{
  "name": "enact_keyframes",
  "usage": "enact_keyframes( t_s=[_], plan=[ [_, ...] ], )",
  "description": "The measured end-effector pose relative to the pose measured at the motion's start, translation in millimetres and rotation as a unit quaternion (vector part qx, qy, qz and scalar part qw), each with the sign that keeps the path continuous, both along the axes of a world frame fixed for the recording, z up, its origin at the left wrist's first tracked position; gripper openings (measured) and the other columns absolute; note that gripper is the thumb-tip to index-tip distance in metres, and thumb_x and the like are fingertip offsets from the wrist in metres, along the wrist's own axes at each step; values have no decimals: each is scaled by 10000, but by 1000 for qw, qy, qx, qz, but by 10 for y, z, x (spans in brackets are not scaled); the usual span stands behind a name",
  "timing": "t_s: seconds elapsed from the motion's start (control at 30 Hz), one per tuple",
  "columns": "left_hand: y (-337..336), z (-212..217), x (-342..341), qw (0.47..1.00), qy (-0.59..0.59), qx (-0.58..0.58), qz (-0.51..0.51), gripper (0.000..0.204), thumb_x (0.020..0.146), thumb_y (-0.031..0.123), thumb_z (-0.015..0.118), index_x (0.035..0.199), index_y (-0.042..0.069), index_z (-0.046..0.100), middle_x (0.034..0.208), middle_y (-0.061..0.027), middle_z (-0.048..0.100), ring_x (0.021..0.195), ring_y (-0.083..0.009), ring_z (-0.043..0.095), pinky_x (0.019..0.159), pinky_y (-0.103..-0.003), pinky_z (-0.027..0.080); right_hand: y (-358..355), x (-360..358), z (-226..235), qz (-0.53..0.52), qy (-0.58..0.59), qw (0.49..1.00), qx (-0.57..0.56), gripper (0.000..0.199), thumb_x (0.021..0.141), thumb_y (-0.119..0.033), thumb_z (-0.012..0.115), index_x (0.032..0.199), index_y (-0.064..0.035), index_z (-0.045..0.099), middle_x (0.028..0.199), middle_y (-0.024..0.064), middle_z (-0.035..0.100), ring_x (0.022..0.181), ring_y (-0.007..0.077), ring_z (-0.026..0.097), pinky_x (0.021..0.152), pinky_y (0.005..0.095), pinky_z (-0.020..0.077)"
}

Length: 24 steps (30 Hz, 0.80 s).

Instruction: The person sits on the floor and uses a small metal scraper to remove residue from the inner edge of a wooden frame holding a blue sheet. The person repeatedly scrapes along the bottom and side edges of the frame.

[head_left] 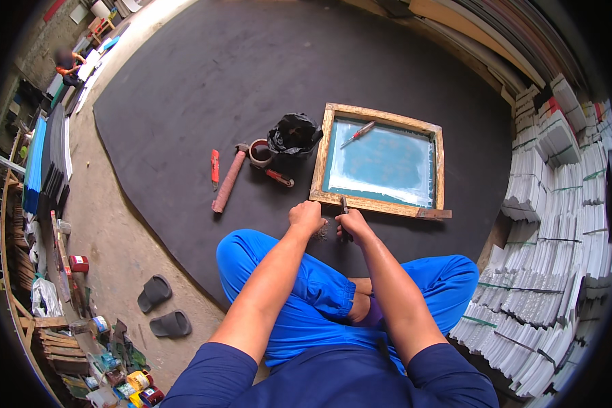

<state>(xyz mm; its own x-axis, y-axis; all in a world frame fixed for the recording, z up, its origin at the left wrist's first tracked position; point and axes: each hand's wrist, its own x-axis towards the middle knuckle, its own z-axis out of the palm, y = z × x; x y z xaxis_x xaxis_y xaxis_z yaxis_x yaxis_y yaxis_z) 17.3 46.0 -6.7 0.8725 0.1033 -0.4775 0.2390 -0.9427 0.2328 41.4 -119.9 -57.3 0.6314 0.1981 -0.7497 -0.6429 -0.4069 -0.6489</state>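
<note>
A wooden screen frame (382,205) with a blue-green mesh (384,163) lies flat on a dark mat in front of me. My right hand (353,226) grips a small dark-handled tool (345,207) whose tip touches the frame's near rail. My left hand (306,216) rests with curled fingers on the mat beside the frame's near left corner, next to a small heap of tiny metal bits (321,233). Whether it holds anything I cannot tell. A red-handled tool (358,134) lies on the mesh.
Left of the frame lie a hammer (228,180), a tape roll (260,152), a black plastic bag (294,134), an orange cutter (215,167) and a red-handled tool (277,177). Stacked white sheets (557,224) line the right. Slippers (162,306) and paint cans (139,384) sit lower left. A person (66,64) is far left.
</note>
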Motion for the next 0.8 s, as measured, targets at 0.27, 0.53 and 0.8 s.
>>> enact_keyframes(
  t_s=[0.27,0.53,0.8],
  plan=[
    [-60,-126,77,1000,-14,-24,6,334,759,357,828,990,123,768,1039,-131,743,1001,-312,713,845,-435,567,45,10,-456,32,-112,988,-105,146,875,-119,569,819,7,617,590,124,607,471,223,603,448,375,476],
    [-100,-205,122,999,-14,-39,18,369,750,305,831,1058,120,743,1068,-140,733,1031,-322,700,863,-447,560,76,-127,-629,-40,-179,976,-115,135,890,-122,558,842,-12,621,613,105,608,451,202,579,427,367,468],
    [-47,-105,89,997,-31,-69,30,373,764,270,815,1094,117,728,1059,-135,734,1030,-317,696,869,-442,555,-9,-248,-192,-107,-20,981,157,62,891,-90,566,898,-54,616,643,57,572,472,174,563,412,327,467]
  ],
)
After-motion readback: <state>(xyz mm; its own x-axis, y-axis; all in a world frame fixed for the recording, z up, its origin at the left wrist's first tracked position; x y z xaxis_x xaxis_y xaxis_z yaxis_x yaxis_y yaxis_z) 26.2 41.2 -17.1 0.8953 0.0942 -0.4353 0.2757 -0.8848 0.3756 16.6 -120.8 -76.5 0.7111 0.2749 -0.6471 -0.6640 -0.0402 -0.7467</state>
